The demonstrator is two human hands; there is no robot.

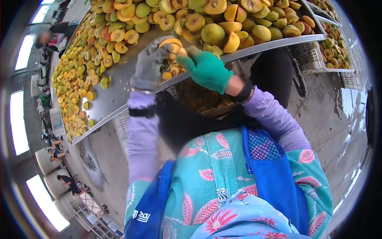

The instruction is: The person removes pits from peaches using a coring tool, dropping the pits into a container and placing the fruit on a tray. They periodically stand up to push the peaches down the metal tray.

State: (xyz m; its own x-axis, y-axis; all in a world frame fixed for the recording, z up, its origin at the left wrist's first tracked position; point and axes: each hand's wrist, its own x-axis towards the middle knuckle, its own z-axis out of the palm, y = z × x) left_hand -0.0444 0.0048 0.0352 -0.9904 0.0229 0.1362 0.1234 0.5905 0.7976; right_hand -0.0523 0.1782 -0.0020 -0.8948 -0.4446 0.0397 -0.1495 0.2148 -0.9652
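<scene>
My left hand, in a grey glove, is closed around a yellow peach half at the near edge of the metal table. The cut face of that fruit is partly visible. My right hand, in a green glove, is closed with its fingertips against the same fruit. Whatever lies between those fingertips is hidden. Just below the hands, small yellow fruit pieces lie near the table's rim. Beyond them spreads a big heap of halved peaches, several with brown hollows in their cut faces.
White plastic crates of fruit halves stand at the right. Under the table edge, close to my legs, is a dim container of fruit. Other people and large pale tubs are at the far left. The concrete floor has wet patches.
</scene>
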